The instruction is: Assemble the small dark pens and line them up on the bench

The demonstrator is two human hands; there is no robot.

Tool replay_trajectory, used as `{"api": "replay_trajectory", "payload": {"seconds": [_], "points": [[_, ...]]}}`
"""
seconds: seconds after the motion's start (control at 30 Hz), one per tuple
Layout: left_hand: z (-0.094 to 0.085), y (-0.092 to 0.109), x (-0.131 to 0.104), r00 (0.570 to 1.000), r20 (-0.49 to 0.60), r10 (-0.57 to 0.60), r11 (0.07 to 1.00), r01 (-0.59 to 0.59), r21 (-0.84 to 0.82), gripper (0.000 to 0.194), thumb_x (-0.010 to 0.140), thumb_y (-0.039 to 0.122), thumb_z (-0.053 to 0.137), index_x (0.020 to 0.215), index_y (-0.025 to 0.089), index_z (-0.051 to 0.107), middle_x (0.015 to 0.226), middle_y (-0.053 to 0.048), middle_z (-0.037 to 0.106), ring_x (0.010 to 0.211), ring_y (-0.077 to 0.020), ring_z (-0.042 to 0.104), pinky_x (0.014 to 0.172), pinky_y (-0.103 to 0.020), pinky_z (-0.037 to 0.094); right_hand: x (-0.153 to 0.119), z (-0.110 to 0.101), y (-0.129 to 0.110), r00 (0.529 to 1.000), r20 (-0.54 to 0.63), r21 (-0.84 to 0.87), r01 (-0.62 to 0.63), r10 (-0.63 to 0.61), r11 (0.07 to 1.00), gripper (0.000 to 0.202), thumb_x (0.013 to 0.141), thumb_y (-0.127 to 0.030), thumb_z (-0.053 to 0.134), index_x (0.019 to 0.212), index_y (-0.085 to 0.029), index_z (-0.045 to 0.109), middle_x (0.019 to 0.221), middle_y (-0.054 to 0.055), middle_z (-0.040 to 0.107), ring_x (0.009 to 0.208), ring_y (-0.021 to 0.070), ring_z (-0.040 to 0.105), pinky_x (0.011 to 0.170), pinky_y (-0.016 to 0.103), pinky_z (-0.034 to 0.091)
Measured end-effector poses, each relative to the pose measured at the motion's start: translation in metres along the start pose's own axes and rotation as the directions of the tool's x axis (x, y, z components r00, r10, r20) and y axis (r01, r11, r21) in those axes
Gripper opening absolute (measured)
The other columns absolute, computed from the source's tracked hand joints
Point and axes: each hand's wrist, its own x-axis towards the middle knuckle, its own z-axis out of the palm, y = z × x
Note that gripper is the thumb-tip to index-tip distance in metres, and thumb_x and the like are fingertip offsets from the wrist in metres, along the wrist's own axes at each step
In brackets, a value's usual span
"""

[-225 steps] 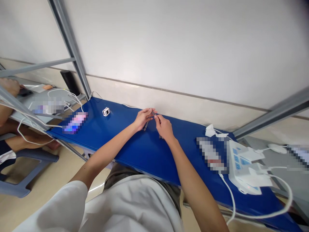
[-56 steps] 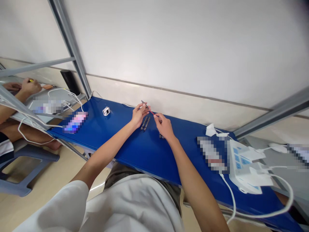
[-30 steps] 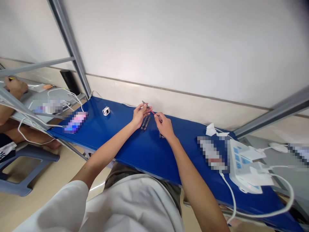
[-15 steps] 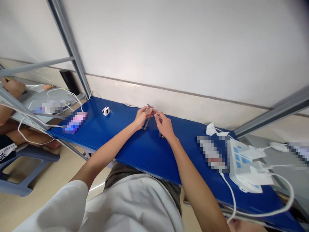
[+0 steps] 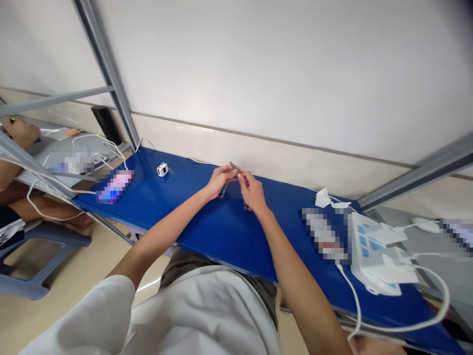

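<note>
Both my hands meet over the far middle of the blue table (image 5: pixel 207 231). My left hand (image 5: pixel 220 179) and my right hand (image 5: pixel 250 191) pinch the two ends of a thin dark pen-like stick (image 5: pixel 233 166), whose tip pokes up above my fingers. Under my left hand lie dark pen parts (image 5: pixel 223 190) on the table. A small dark piece (image 5: pixel 247 208) lies just below my right hand.
A small white cube device (image 5: pixel 162 170) sits at the table's far left, near a blurred phone (image 5: pixel 114 186). A white power strip (image 5: pixel 373 254) with plugs and cables occupies the right end. Grey metal frame posts (image 5: pixel 107 74) flank the table. Another person's arm (image 5: pixel 15 135) works at the left bench.
My hands have come closer together; the red length of the stick seen between them a second ago is now covered. The other person's hand at the left bench shifted about.
</note>
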Motion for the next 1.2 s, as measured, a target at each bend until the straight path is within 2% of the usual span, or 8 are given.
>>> {"api": "replay_trajectory", "payload": {"seconds": [0.1, 0.27, 0.43, 0.63, 0.87, 1.03, 1.2], "points": [[0.0001, -0.0007, -0.0002, 1.000, -0.009, 0.002, 1.000, -0.002, 0.013, 0.039, 0.081, 0.044, 0.097, 0.105, 0.016, 0.083, 0.112, -0.013, 0.083, 0.108, -0.0269, 0.077, 0.109, -0.044, 0.056, 0.0003, 0.0008, 0.0005, 1.000, -0.010, -0.033, -0.001, 0.001, 0.999, 0.055, 0.115, -0.072, 0.037, 0.111, -0.028, 0.070, 0.085, 0.008, 0.077, 0.076, 0.0316, 0.073, 0.070, 0.039, 0.047], [-0.0020, -0.0021, 0.0002, 1.000, 0.003, 0.003, 1.000, -0.003, 0.017, 0.039, 0.082, 0.043, 0.095, 0.109, 0.017, 0.083, 0.116, -0.013, 0.082, 0.111, -0.0265, 0.076, 0.108, -0.042, 0.055, 0.0003, 0.0017, 0.0007, 0.999, -0.048, -0.005, -0.027, 0.027, 1.000, 0.051, 0.110, -0.077, 0.047, 0.110, -0.028, 0.064, 0.087, 0.008, 0.078, 0.077, 0.0312, 0.073, 0.069, 0.038, 0.047], [-0.0036, -0.0032, 0.0004, 1.000, -0.023, -0.009, 0.998, 0.010, 0.056, 0.039, 0.083, 0.043, 0.094, 0.110, 0.018, 0.084, 0.115, -0.012, 0.082, 0.110, -0.0255, 0.075, 0.105, -0.040, 0.055, 0.0006, 0.0010, 0.0003, 1.000, -0.024, -0.038, -0.020, 0.019, 0.999, 0.056, 0.114, -0.074, 0.037, 0.106, -0.028, 0.067, 0.088, 0.009, 0.079, 0.078, 0.0315, 0.074, 0.071, 0.039, 0.047], [-0.0012, -0.0011, -0.0006, 1.000, 0.006, 0.004, 1.000, -0.004, 0.005, 0.045, 0.081, 0.042, 0.096, 0.116, 0.018, 0.082, 0.116, -0.013, 0.083, 0.108, -0.0257, 0.077, 0.107, -0.041, 0.055, -0.0005, 0.0037, 0.0009, 0.998, -0.052, 0.013, -0.039, 0.040, 0.999, 0.042, 0.109, -0.069, 0.054, 0.111, -0.028, 0.061, 0.096, 0.010, 0.082, 0.084, 0.0334, 0.077, 0.074, 0.040, 0.050], [0.0025, 0.0028, -0.0032, 0.999, -0.047, 0.015, 0.998, -0.012, 0.059, 0.044, 0.084, 0.056, 0.095, 0.096, 0.018, 0.077, 0.113, -0.013, 0.084, 0.105, -0.0228, 0.079, 0.098, -0.034, 0.056, 0.0000, 0.0015, -0.0007, 1.000, -0.023, 0.014, -0.006, 0.007, 1.000, 0.047, 0.111, -0.073, 0.049, 0.111, -0.029, 0.066, 0.104, 0.011, 0.084, 0.094, 0.0340, 0.080, 0.080, 0.042, 0.056], [0.0025, 0.0030, -0.0018, 0.999, -0.046, -0.002, 1.000, 0.003, 0.009, 0.049, 0.081, 0.052, 0.099, 0.102, 0.018, 0.071, 0.117, -0.013, 0.084, 0.108, -0.0230, 0.078, 0.100, -0.035, 0.056, 0.0001, -0.0002, -0.0033, 1.000, -0.016, -0.038, 0.001, -0.002, 0.999, 0.060, 0.113, -0.077, 0.037, 0.111, -0.028, 0.072, 0.098, 0.012, 0.082, 0.090, 0.0345, 0.078, 0.078, 0.043, 0.055], [0.0032, 0.0025, -0.0006, 0.999, -0.039, 0.005, 0.999, -0.007, -0.054, 0.050, 0.078, 0.049, 0.101, 0.101, 0.018, 0.069, 0.112, -0.012, 0.083, 0.105, -0.0236, 0.079, 0.103, -0.039, 0.057, -0.0015, 0.0011, -0.0023, 0.999, -0.037, -0.033, -0.016, 0.015, 0.999, 0.050, 0.110, -0.073, 0.050, 0.120, -0.027, 0.065, 0.102, 0.011, 0.082, 0.087, 0.0327, 0.077, 0.076, 0.041, 0.053]]}}
